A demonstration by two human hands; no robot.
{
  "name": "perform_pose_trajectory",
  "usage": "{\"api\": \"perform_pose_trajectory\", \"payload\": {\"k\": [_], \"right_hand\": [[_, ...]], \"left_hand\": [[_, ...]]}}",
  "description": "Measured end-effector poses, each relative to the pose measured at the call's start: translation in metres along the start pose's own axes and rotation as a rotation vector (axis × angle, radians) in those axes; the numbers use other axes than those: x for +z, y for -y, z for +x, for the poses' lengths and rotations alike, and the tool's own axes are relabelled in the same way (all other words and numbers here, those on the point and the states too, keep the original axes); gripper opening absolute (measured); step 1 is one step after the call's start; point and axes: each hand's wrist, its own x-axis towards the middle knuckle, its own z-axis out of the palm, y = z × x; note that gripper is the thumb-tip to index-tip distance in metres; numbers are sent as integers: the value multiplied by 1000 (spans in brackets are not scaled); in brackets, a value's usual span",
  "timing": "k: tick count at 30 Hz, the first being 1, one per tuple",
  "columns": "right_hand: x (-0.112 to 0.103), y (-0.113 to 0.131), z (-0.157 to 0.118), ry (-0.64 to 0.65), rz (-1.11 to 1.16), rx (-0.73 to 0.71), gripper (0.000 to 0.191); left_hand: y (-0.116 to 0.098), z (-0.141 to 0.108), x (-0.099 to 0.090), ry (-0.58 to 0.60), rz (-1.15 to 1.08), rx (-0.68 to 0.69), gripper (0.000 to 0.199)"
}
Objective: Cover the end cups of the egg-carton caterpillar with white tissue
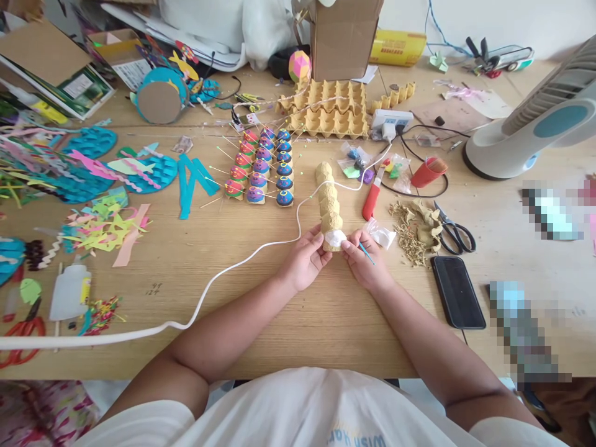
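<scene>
A strip of yellowish egg-carton cups (pixel 329 202) lies lengthwise in front of me, with white clay (pixel 334 238) covering the cup at its near end. My left hand (pixel 305 257) grips that near end from the left, thumb and fingers pressed to its side. On the right, my right hand (pixel 365 259) is closed around a thin blue tool (pixel 366 253), its fingertips touching the white clay. A clear bag with white clay (pixel 382 236) sits just beyond my right hand. A white cable (pixel 298 217) crosses over the strip.
Painted cup strips (pixel 258 167) with pins stand left of centre, egg cartons (pixel 330 108) behind. To the right are a red knife (pixel 371 198), scissors (pixel 454 230), a phone (pixel 459 292) and a fan (pixel 535 118). Glue (pixel 69 292) and paper scraps (pixel 102 223) lie left.
</scene>
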Motion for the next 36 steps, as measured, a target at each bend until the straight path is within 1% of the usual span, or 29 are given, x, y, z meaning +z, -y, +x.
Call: {"api": "perform_pose_trajectory", "payload": {"k": [3,10,14,20,22,27,32,36], "right_hand": [[-1,-1,0,3,-20,-7,56],[-2,1,0,1,-24,40,60],[-3,-1,1,-31,-38,41,60],[-4,-5,2,-38,-56,52,61],[-4,-5,3,-40,-44,58,61],[-4,-1,3,-34,11,71,59],[-3,0,2,-32,38,78,58],[-2,0,2,-33,59,77,58]], "left_hand": [[-2,0,1,13,-37,-38,41],[-4,-3,5,-8,-53,-51,39],[-4,-3,9,-39,-55,-54,40],[-3,-2,9,-65,-53,-50,45],[-4,-2,8,-55,-60,-52,45],[-5,-2,5,3,-72,-74,38],[-2,-1,2,20,-31,-48,53],[-1,-1,1,11,-36,-48,55]]}}
